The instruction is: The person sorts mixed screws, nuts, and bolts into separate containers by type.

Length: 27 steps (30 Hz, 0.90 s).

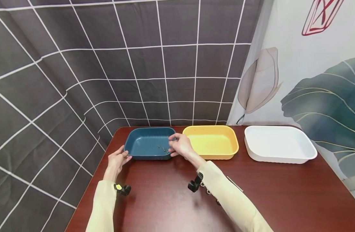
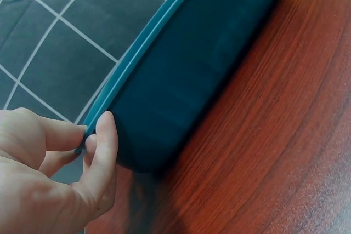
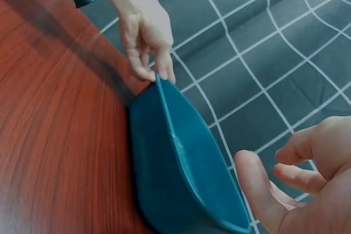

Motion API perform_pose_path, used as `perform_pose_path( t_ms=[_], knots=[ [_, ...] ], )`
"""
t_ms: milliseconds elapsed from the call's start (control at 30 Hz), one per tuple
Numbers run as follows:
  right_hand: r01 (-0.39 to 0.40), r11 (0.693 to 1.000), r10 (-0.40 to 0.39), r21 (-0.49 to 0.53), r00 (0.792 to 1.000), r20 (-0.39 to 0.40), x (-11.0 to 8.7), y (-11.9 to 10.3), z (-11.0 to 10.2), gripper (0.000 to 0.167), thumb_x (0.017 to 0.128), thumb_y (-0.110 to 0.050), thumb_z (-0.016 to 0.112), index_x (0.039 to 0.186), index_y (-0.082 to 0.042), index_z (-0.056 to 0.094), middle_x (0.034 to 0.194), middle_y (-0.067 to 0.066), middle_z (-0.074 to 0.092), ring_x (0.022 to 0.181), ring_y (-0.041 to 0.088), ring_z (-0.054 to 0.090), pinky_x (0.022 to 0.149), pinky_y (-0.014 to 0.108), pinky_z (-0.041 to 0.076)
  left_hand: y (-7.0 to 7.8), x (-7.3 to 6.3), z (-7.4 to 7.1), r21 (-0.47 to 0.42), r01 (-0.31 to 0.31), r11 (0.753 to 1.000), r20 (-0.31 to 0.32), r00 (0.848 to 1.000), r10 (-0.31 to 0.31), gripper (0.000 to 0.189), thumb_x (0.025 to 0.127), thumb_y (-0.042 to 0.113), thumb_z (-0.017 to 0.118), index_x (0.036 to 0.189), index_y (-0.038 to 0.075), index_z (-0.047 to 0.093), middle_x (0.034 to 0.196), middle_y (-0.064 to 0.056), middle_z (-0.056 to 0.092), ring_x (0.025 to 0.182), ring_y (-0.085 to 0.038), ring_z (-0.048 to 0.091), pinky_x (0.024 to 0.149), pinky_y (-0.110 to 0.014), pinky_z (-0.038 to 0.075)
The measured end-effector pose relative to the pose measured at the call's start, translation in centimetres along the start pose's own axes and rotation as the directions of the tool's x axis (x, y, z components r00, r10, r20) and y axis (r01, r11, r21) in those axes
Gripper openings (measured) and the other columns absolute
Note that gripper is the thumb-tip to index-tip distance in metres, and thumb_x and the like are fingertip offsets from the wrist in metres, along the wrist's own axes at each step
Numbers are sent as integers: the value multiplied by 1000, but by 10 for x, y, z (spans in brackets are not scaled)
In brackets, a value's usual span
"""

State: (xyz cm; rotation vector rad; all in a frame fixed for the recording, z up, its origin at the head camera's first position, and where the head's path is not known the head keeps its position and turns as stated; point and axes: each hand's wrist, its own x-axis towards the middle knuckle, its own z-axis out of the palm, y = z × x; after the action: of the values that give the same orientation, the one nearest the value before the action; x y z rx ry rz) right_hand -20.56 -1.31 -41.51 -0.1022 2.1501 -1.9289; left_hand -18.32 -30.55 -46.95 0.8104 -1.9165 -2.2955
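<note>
A dark blue plastic tray [image 1: 149, 158] stands at the back left of the table, with several small screws [image 1: 164, 149] lying on its floor. At the tray's front left corner, my left hand [image 1: 117, 160] pinches the rim between thumb and fingers; the left wrist view shows this grip closely. Over the tray's right end hovers my right hand [image 1: 181, 145]. In the right wrist view, the right hand's thumb and fingers [image 3: 255, 182] are loosely bent and apart, and nothing shows between them. The screws are hidden in both wrist views.
A yellow tray [image 1: 209, 157] sits right of the blue one, behind my right hand, and a white tray [image 1: 281, 159] farther right. A thin metal rod [image 1: 234, 183] and several small metal rings [image 1: 208, 192] lie by my right forearm, partly covered. A dark checked cloth [image 1: 177, 61] hangs behind.
</note>
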Motion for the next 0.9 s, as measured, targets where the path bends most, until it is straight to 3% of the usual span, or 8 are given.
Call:
perform_pose_path(
  t_ms=[200,500,900],
  knots=[
    [-29,1000,29,-2,997,-74,-18,11,-25,18,87,4,58,103,9,64,79,23,68,56,18,66,47,33,62,1,0,1,-7,1,1000,10,1000,-1,58,98,-7,53,153,5,37,93,-7,52,64,-7,58,74,-23,62],
    [-1,986,-24,-167,990,-142,-65,39,-48,4,86,6,60,89,7,63,59,10,64,45,20,64,46,36,62,2,-2,1,-7,10,1000,7,1000,-10,59,99,-6,53,154,7,36,80,-1,53,61,-4,57,72,-20,61],
    [-18,965,-26,-261,986,-165,-108,70,-46,8,83,7,64,90,9,60,60,8,65,45,20,65,45,39,61,3,-3,0,7,12,1000,13,1000,-12,59,99,-6,53,154,7,35,80,-1,53,63,-4,57,73,-20,62]
  ],
)
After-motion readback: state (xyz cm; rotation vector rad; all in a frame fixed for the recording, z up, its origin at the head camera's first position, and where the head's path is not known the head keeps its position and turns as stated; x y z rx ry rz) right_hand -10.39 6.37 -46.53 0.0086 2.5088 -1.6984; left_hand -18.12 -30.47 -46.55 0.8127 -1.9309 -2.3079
